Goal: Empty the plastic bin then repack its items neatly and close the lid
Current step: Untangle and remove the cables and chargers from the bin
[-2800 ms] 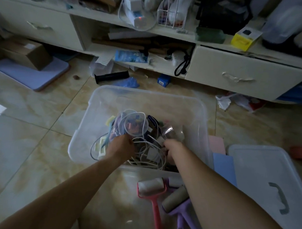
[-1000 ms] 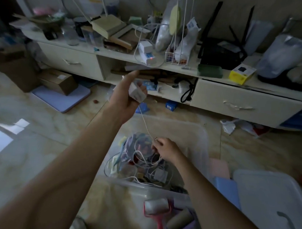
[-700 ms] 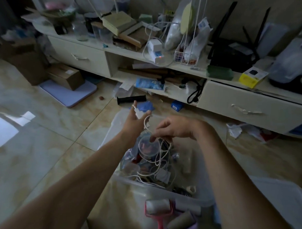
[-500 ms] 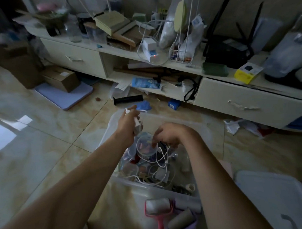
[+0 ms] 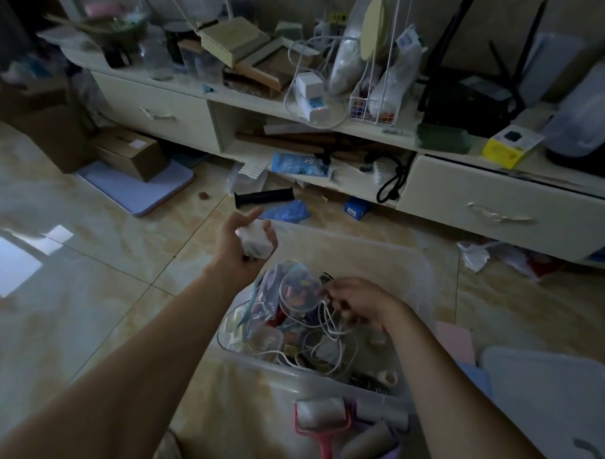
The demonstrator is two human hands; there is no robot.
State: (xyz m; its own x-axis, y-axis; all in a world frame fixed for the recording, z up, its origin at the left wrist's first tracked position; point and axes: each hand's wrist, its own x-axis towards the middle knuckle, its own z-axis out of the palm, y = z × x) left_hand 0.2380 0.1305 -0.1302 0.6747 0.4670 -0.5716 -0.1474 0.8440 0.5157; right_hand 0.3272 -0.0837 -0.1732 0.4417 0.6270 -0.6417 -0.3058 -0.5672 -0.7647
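Note:
A clear plastic bin (image 5: 419, 267) stands open on the tiled floor, holding a tangle of white cables (image 5: 328, 347), small round containers (image 5: 299, 291) and bags. My left hand (image 5: 242, 244) is raised above the bin's far left corner, gripping a white charger block (image 5: 254, 239). My right hand (image 5: 357, 303) is low inside the bin, its fingers pinching the white cable among the clutter. The bin's lid (image 5: 545, 392) lies flat on the floor to the right.
Lint rollers, one pink (image 5: 322, 422) and one purple (image 5: 372, 444), lie in front of the bin. Pink and blue sheets (image 5: 458, 344) lie between bin and lid. A cluttered cream cabinet (image 5: 500, 208) runs along the back. A cardboard box (image 5: 132, 151) sits on a lilac mat at left.
My left hand pulled the white charger block up out of the bin, dropped lower, then rose again slightly. My right hand moved down into the cables.

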